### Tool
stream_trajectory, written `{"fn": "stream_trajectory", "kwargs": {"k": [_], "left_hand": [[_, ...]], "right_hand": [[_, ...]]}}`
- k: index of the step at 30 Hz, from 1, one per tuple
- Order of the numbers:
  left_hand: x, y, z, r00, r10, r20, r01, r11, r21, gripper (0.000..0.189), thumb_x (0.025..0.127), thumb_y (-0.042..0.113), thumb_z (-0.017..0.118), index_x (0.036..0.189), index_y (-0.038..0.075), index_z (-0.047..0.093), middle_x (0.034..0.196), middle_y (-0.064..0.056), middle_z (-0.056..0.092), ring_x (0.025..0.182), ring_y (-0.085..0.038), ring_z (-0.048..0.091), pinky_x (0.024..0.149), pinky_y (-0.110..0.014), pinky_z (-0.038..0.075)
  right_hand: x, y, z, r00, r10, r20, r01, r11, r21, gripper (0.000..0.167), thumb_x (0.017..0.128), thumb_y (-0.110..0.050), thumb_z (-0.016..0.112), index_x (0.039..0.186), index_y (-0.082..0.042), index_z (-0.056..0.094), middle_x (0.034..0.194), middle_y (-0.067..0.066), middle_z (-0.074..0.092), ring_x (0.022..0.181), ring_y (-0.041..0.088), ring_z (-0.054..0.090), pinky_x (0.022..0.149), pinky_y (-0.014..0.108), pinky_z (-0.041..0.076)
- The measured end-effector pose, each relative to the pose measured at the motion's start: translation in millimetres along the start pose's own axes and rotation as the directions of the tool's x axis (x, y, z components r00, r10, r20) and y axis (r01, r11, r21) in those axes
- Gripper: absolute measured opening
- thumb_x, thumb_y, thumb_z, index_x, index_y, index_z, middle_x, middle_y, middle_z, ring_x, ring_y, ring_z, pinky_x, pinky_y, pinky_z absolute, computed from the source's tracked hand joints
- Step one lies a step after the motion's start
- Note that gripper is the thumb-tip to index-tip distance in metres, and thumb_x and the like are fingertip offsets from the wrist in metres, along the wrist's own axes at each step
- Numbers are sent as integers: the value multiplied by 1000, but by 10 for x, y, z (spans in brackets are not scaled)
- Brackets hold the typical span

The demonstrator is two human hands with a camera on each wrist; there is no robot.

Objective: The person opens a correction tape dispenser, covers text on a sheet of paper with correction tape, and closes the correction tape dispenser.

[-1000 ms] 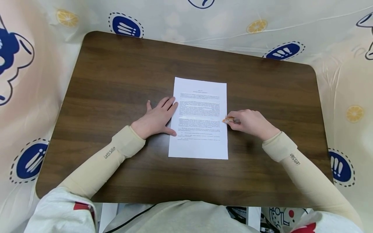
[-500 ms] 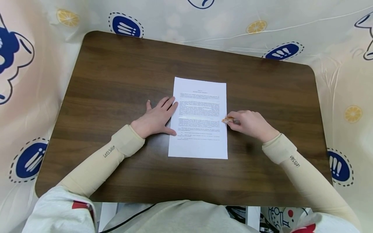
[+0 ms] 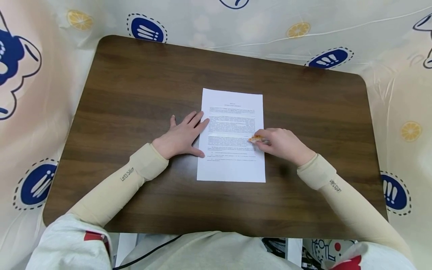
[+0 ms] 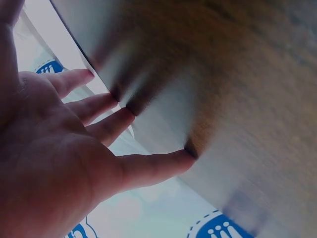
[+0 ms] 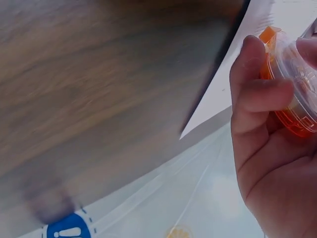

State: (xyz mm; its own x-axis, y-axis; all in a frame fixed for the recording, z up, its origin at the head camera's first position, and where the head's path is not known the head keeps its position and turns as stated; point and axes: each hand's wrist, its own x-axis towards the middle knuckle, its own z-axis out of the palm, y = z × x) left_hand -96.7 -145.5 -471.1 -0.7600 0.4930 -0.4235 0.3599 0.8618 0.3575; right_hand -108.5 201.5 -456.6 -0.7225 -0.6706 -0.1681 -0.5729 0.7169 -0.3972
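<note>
Correction tape dispenser (image 3: 256,139), by its orange-and-clear case, sits over the right part of the printed sheet (image 3: 230,127), a little below the sheet's middle height and inside its right edge. It is held in the right hand (image 3: 281,144), whose fingers (image 5: 270,94) pinch the rounded case from both sides. The relation that counts is direction: the dispenser's long axis lies across the sheet, close to parallel with the lines of print, its orange nose (image 5: 268,34) leading out of the fingers toward the sheet's left edge. Whether the nose bears on the paper I cannot tell. The sheet's own long side runs away from the person over the desk (image 3: 141,86), roughly square to the dispenser. The right hand is the nearer one to the nose; the left hand (image 3: 182,138) is across at the sheet's left edge, fingers spread wide, holding nothing, with the thumb and some fingertips resting on that margin. Compared with half a second ago, the nose has travelled from just inside the sheet's right edge to farther in over the print, and the right fingertips now overlap the sheet more; the left hand and the sheet show no clear shift.
</note>
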Motion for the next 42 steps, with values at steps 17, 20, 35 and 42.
{"fn": "stream_trajectory", "kwargs": {"k": [17, 20, 35, 42], "left_hand": [[13, 9, -29, 1000, -11, 2, 11, 1000, -13, 120, 79, 56, 87, 167, 11, 20, 174, -18, 3, 159, -41, 2, 107, -87, 7], [21, -1, -30, 1000, -12, 0, 12, 1000, -9, 120, 79, 57, 87, 168, 11, 19, 174, -18, 4, 159, -41, 3, 108, -86, 7], [13, -6, -17, 1000, -9, 12, 9, 1000, -9, 120, 79, 58, 86, 168, 12, 19, 174, -18, 4, 159, -42, 4, 108, -86, 8], [17, -19, -4, 1000, -15, 14, 15, 1000, -3, 119, 80, 59, 85, 168, 13, 19, 175, -17, 4, 159, -41, 3, 108, -86, 8]], "right_hand": [[246, -361, 135, 993, -116, 31, 114, 992, 57, 18, 100, -21, 69, 114, -8, 69, 96, 4, 73, 67, 15, 58, 57, 28, 48], [287, -423, 187, 989, -148, 30, 146, 988, 53, 17, 101, -22, 70, 111, -8, 69, 91, 3, 72, 65, 13, 57, 56, 27, 47], [462, -736, 322, 961, -275, 19, 275, 961, 33, 13, 99, -20, 72, 107, -10, 68, 81, -1, 64, 55, 10, 51, 51, 26, 41], [490, -760, 356, 961, -272, 41, 272, 962, 11, 12, 100, -20, 71, 106, -10, 67, 79, -1, 63, 52, 10, 47, 49, 25, 36]]}}
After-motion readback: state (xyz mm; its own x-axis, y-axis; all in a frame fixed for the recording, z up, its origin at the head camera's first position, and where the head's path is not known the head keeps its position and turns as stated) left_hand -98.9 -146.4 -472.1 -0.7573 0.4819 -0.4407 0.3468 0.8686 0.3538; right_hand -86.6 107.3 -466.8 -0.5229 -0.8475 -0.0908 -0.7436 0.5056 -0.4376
